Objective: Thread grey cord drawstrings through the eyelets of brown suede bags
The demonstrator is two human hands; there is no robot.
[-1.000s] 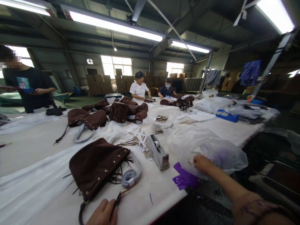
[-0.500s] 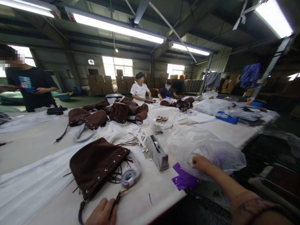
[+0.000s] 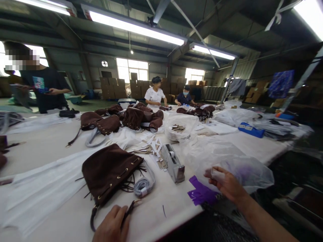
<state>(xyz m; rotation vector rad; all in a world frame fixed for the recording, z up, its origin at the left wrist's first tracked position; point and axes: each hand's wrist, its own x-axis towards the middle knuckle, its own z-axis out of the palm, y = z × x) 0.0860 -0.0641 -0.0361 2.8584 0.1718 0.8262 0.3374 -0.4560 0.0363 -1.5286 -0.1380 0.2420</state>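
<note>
My left hand is closed on the dark strap of a brown handbag, near its metal clasp. The handbag lies tilted on the table, with lacing through gold eyelets and fringe along one side. Beside it rests a coiled grey strap with a white band round it. My right hand pinches a small, thin, translucent whitish piece, perhaps plastic or tissue. That hand is in front of a large clear plastic bag at the table's right edge.
A grey tape dispenser stands mid-table beside scattered card strips. Purple plastic lies at the near edge. More brown bags are heaped farther back. A blue dispenser is at right. Several people are around the table.
My right hand has drawn back from the plastic bag and turned, and the whitish piece now shows in its fingers. The left hand keeps its hold on the strap. The view has shifted slightly.
</note>
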